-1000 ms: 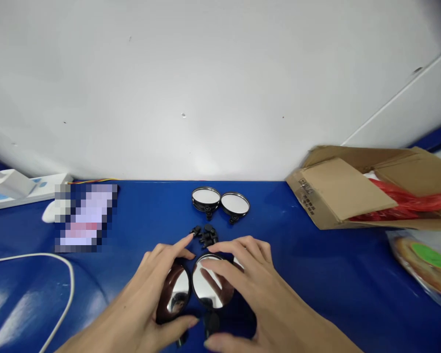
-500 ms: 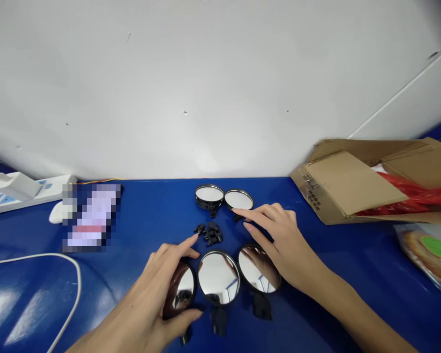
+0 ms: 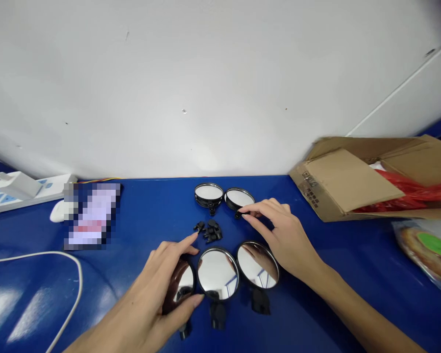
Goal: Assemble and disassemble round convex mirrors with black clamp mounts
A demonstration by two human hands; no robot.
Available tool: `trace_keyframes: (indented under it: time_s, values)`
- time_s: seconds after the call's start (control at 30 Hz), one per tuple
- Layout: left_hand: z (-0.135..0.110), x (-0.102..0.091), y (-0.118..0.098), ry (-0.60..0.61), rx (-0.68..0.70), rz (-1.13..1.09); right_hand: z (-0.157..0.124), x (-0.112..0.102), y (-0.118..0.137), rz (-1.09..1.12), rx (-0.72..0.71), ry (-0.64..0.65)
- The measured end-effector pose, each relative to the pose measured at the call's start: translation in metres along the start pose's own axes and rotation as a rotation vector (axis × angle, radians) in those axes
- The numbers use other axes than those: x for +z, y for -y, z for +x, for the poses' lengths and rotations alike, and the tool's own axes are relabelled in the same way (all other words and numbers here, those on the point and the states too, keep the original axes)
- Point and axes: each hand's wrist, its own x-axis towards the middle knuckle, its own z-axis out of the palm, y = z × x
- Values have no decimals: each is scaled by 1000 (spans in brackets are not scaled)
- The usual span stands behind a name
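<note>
Three round mirrors with black stems lie in a row near me on the blue table (image 3: pixel 334 274). My left hand (image 3: pixel 158 289) curls round the left mirror (image 3: pixel 180 287), thumb and fingers on its rim. The middle mirror (image 3: pixel 217 273) and the right mirror (image 3: pixel 257 264) lie untouched. Farther back sit two more mirrors: the far left mirror (image 3: pixel 208 194) and the far right mirror (image 3: pixel 238 198). My right hand (image 3: pixel 282 235) reaches to the far right mirror, its fingertips pinching the near edge by the stem. Between the rows lies a heap of small black parts (image 3: pixel 209 231).
An open cardboard box (image 3: pixel 345 181) with red plastic inside stands at the right. A plastic-wrapped item (image 3: pixel 426 255) lies at the far right. At the left are a power strip (image 3: pixel 18 189), a blurred flat object (image 3: pixel 90 215) and a white cable (image 3: pixel 59 260). A white wall backs the table.
My right hand left the near mirrors and moved up and back, its fingertips now closing on the far right mirror's edge. My left hand stayed on the left mirror.
</note>
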Motion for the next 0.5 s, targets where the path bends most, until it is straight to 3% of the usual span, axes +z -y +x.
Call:
trace_keyframes:
  time_s: [0.23, 0.33, 0.43, 0.5]
  values:
    - [1, -11, -5, 47, 27, 54, -5, -10, 12, 66, 32, -247]
    - [2, -12, -6, 12, 39, 48, -8, -14, 20, 101, -19, -333]
    - [2, -11, -8, -74, 45, -86, -11, -17, 30, 191, -138, -309]
    - [2, -12, -12, -128, -54, -261, -15, -18, 38, 258, -260, -241]
